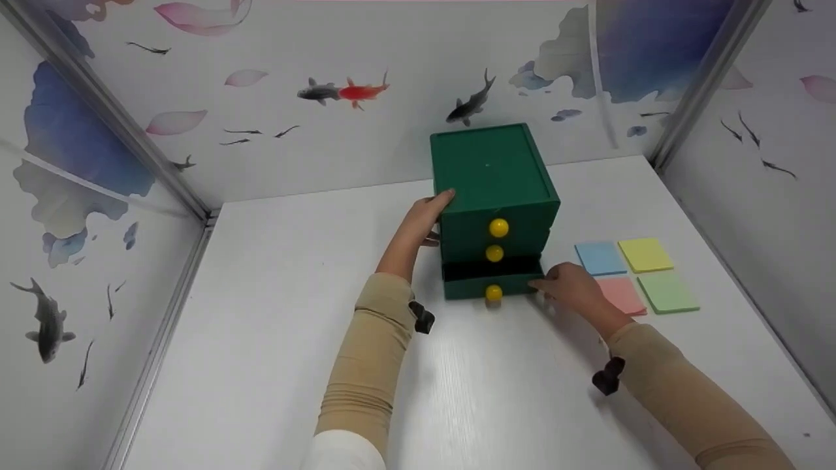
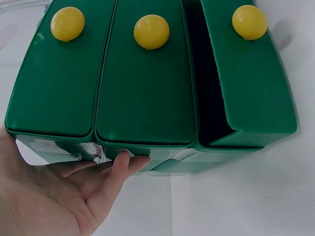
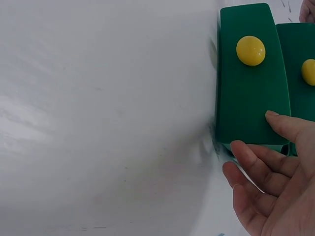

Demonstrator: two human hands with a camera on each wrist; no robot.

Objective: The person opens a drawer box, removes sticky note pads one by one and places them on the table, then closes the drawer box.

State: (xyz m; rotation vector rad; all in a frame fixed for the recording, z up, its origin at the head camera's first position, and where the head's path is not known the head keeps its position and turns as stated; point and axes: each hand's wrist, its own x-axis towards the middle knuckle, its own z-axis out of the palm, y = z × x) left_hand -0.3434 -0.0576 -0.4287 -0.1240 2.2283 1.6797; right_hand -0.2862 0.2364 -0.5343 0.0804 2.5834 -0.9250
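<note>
A green three-drawer cabinet [image 1: 490, 173] stands on the table, a yellow round knob on each drawer. Its bottom drawer [image 1: 467, 288] is pulled partway out, with a dark gap behind its front. My left hand [image 1: 421, 222] braces the cabinet's left side, thumb at the top edge. In the left wrist view, that hand's fingers [image 2: 120, 169] lie along the side wall. My right hand [image 1: 575, 290] pinches the right end of the bottom drawer. The right wrist view has the thumb [image 3: 283, 123] on the drawer front and the fingertips at its side edge. The two upper drawers are closed.
Right of the cabinet lie sticky note pads: blue [image 1: 599, 258], yellow [image 1: 645, 254], pink [image 1: 622, 295] and green [image 1: 667, 292]. The right hand overlaps the pink one. A wall with painted fish [image 1: 470, 104] rises behind the white table [image 1: 281, 313].
</note>
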